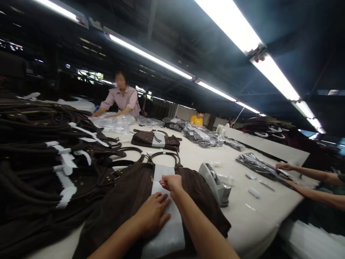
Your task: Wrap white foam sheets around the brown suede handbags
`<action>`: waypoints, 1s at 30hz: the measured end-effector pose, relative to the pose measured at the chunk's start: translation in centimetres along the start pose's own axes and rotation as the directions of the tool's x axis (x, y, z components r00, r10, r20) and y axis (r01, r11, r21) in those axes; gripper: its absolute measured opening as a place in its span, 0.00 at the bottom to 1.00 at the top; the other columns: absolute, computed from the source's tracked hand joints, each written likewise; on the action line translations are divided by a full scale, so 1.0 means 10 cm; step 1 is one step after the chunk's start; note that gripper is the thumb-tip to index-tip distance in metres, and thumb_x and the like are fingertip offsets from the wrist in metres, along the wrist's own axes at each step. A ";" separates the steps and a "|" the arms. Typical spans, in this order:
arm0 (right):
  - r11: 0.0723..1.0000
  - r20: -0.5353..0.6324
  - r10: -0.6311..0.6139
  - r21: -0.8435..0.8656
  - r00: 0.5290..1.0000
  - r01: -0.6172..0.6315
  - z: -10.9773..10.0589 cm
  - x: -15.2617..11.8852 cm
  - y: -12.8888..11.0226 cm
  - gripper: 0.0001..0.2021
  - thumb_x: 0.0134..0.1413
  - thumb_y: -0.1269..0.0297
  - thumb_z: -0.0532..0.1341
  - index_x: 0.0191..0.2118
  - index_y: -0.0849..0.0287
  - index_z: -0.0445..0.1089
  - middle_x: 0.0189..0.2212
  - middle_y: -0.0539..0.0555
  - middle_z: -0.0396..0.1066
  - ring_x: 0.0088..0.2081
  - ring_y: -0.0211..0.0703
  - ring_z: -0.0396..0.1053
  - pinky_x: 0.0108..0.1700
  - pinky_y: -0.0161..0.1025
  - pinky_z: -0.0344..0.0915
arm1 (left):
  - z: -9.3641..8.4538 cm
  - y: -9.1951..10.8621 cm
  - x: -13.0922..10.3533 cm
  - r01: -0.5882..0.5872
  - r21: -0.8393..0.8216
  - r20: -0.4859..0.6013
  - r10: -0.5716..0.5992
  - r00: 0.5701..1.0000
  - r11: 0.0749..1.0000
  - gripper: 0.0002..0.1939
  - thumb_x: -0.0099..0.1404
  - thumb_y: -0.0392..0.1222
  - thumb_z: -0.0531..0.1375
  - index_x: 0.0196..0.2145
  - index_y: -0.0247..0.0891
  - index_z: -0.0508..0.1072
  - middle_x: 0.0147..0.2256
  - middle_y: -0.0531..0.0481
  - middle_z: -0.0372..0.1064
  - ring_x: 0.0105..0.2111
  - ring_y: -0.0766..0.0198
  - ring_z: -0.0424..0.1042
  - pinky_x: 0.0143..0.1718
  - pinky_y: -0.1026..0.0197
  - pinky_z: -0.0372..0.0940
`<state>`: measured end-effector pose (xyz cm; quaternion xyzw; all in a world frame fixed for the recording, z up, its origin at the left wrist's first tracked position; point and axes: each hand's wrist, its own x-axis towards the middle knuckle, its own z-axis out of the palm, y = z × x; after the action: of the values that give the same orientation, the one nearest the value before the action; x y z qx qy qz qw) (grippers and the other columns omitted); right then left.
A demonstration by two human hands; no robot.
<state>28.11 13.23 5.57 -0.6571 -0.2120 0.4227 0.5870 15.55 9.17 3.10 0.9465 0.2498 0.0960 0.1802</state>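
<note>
A dark brown handbag lies in front of me, its looped handles pointing away. A pale sheet of wrapping runs down its middle. My left hand rests on the bag and the sheet's left part, fingers stretched out. Just beyond it, my right hand is closed above the upper end of the sheet; whatever its fingers may hold is too small to make out. To the right of the bag stands a grey tape dispenser. Another brown handbag with a pale band lies farther off.
Dark bags with white paper strips are piled at left. Plastic-wrapped bags lie along the white table. A co-worker handles clear plastic at the far side. Another person's hands touch a wrapped bag at right.
</note>
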 end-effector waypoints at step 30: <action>0.889 -0.022 0.366 -0.286 0.930 -0.357 0.16 0.36 0.08 0.06 0.55 0.79 0.56 0.28 0.66 0.67 0.19 0.54 0.72 0.14 0.31 0.63 0.20 0.26 0.61 | 0.01 -0.02 -0.03 -0.034 -0.055 -0.075 0.030 0.997 0.998 0.26 0.62 0.51 0.54 0.56 0.39 0.68 0.59 0.41 0.60 0.59 0.41 0.56 0.60 0.38 0.52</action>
<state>28.65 16.82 3.81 -0.7557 -0.1543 0.5001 0.3936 15.25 9.15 2.90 0.9407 0.2382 0.1409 0.1959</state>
